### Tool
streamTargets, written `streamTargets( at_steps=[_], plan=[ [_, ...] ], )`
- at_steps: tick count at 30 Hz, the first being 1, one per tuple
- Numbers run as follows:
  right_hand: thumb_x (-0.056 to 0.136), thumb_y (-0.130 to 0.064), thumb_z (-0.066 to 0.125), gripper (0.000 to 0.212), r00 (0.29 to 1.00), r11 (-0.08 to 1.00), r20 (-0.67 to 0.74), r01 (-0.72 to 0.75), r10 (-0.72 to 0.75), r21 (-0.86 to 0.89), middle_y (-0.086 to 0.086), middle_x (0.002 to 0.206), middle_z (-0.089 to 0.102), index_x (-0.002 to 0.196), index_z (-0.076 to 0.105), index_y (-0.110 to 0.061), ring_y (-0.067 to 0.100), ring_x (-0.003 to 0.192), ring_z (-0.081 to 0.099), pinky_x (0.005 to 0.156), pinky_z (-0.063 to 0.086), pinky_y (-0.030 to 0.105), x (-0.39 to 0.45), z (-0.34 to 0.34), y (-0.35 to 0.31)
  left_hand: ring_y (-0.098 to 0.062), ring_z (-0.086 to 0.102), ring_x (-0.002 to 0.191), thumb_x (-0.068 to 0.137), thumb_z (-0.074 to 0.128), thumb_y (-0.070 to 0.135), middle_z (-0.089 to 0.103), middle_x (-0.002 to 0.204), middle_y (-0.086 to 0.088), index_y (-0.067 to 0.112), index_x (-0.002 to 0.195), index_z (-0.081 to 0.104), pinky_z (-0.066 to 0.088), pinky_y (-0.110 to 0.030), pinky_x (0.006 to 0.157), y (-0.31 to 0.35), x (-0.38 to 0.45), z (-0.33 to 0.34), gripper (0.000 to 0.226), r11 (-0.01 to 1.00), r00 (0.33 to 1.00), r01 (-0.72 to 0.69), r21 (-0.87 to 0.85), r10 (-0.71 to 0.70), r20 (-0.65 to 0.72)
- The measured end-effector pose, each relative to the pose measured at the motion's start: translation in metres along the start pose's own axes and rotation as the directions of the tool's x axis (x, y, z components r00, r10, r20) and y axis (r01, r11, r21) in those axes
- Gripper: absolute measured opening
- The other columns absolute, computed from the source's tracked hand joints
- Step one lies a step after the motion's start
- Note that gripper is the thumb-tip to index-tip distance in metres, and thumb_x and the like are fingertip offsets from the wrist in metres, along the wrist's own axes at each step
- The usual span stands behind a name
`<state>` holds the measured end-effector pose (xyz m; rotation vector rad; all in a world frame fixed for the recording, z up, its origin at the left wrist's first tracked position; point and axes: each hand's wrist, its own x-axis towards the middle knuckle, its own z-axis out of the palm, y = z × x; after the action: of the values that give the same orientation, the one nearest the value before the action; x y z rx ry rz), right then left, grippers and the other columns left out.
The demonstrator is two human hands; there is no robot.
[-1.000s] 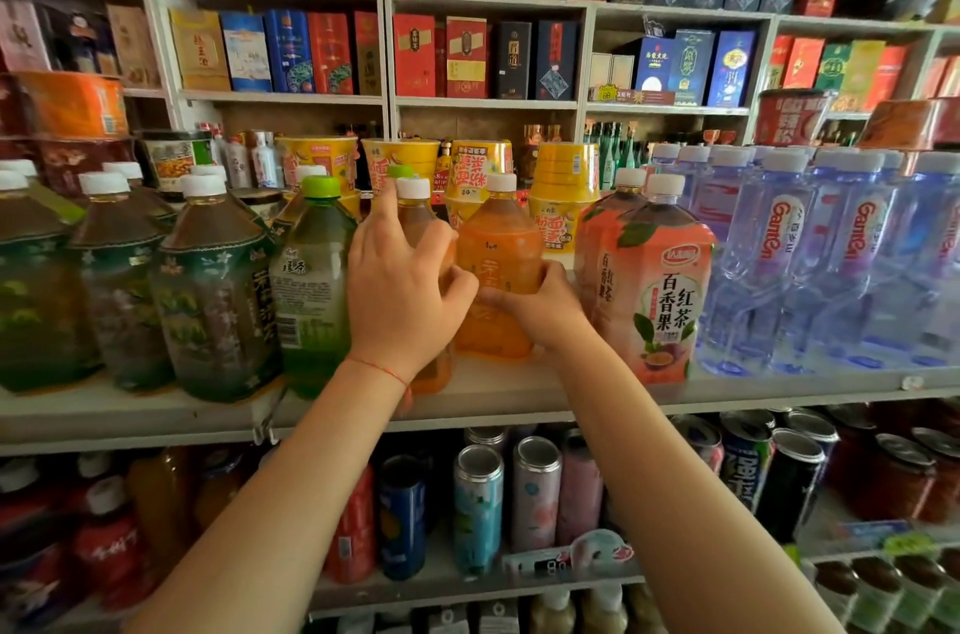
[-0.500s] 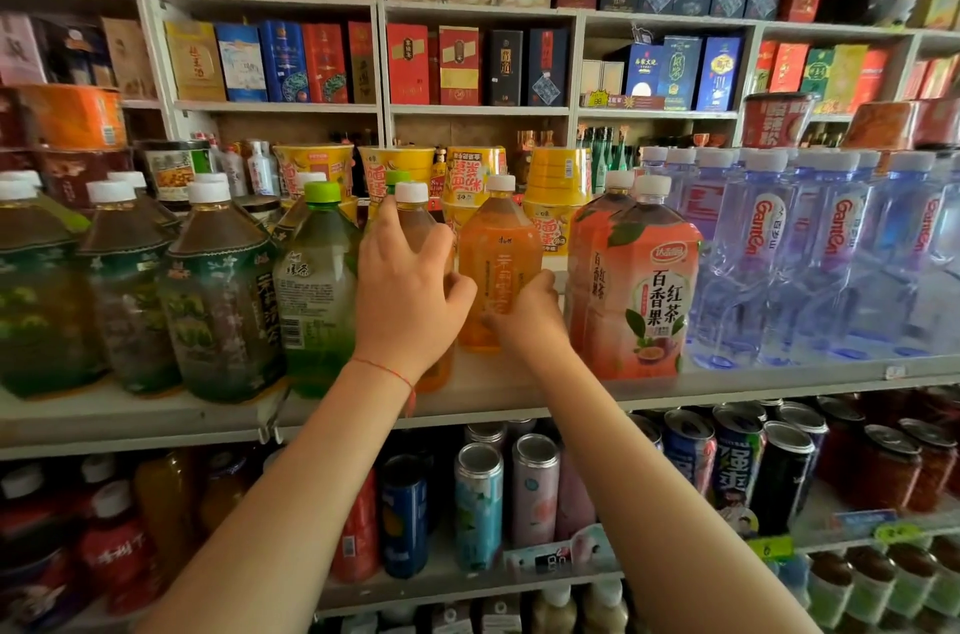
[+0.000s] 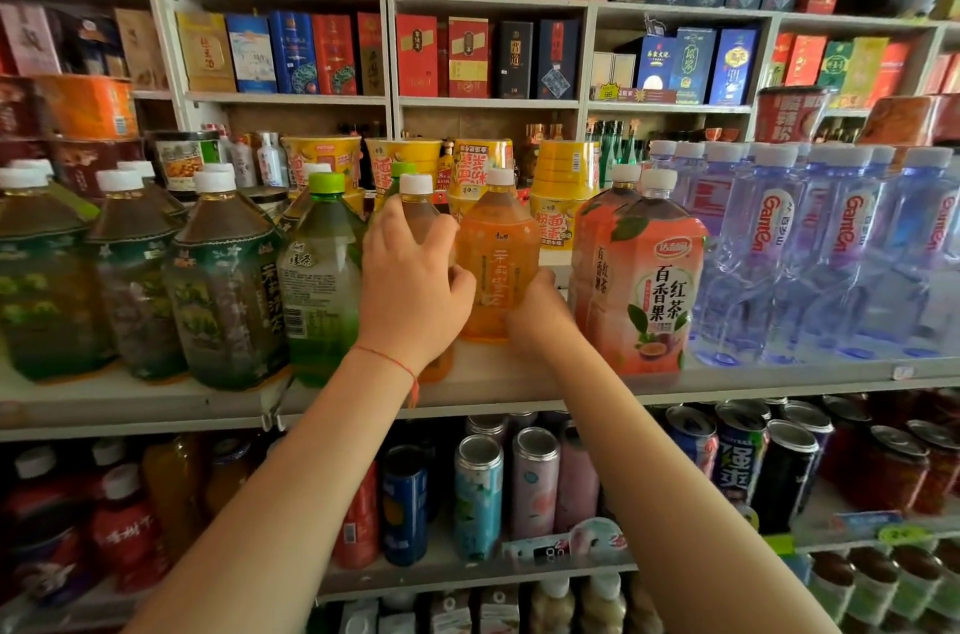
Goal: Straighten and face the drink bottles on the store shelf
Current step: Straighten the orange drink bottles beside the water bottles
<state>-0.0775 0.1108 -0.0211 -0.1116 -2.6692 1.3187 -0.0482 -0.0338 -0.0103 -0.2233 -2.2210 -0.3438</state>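
While my left hand (image 3: 410,290) grips the white-capped amber bottle (image 3: 418,217), my right hand (image 3: 540,319) holds the orange plastic bottle (image 3: 496,259).

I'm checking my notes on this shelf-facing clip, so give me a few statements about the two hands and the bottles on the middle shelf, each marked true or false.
1. The left hand grips an amber white-capped drink bottle. True.
2. The right hand holds the pink fruit-tea bottle. False: it grips the low part of the orange white-capped bottle.
3. The green-capped pale green tea bottle stands left of the left hand. True.
4. The clear blue water bottles stand at the shelf's left end. False: they fill the right end.
5. The left wrist wears a thin red string. True.
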Motion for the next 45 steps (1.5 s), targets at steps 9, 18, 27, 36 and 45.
streamTargets(
  at_steps=[9,18,27,36,45],
  plan=[
    [0.088,-0.019,0.069,0.063,0.861,0.857,-0.183,0.499,-0.475,0.124,0.003,0.134,0.049,0.143,0.037,-0.013,0.015,0.120,0.048,0.100,0.044,0.031,-0.059,0.026,0.002,-0.041,0.020,0.146,0.105,0.041,0.041,0.016,0.159,-0.017,0.036,0.150,0.035,0.041,-0.054,0.108,0.021,0.006,-0.023,0.046,0.994,0.962,0.093,0.064,-0.106,0.250],
    [0.073,-0.051,0.082,0.097,0.939,0.946,-0.155,0.320,-0.307,0.060,0.007,0.140,0.040,0.141,0.024,-0.012,0.029,0.123,0.050,0.089,0.050,0.042,-0.054,0.047,-0.014,-0.016,0.056,0.110,0.104,0.045,0.025,0.052,0.137,-0.005,0.021,0.148,0.038,0.050,-0.024,0.084,0.002,-0.020,-0.026,0.044,0.814,0.954,0.270,-0.515,-0.300,0.027],
    [0.073,-0.030,0.082,0.071,0.963,0.940,-0.086,0.269,-0.256,0.210,-0.001,0.115,0.059,0.130,0.042,-0.016,0.015,0.099,0.062,0.068,0.052,0.020,-0.046,0.003,0.009,-0.012,0.044,0.133,0.099,0.059,0.027,0.047,0.144,0.007,0.025,0.153,0.032,0.039,-0.037,0.112,-0.005,-0.043,-0.011,0.060,0.677,0.907,0.413,-0.609,-0.247,0.341],
    [0.092,-0.006,0.055,0.070,0.968,0.904,-0.151,0.244,-0.202,0.352,-0.003,0.132,0.055,0.155,0.024,-0.014,0.003,0.103,0.054,0.070,0.044,0.008,-0.056,-0.011,0.029,-0.017,0.060,0.110,0.084,0.075,0.050,0.055,0.133,0.006,0.035,0.152,0.031,0.056,-0.045,0.093,0.005,-0.043,0.009,0.082,0.767,0.871,0.402,-0.499,-0.153,0.466],
    [0.099,-0.067,0.023,0.067,0.995,0.777,-0.089,0.020,0.046,0.630,0.001,0.132,0.063,0.138,0.057,-0.025,0.020,0.126,0.055,0.112,0.039,0.044,-0.046,-0.010,0.004,-0.006,0.067,0.089,0.105,0.023,0.060,0.076,0.080,0.014,0.032,0.092,0.072,0.050,-0.030,0.079,0.036,-0.005,0.012,0.057,0.091,0.703,0.684,-0.724,-0.347,0.621]
  ],
)
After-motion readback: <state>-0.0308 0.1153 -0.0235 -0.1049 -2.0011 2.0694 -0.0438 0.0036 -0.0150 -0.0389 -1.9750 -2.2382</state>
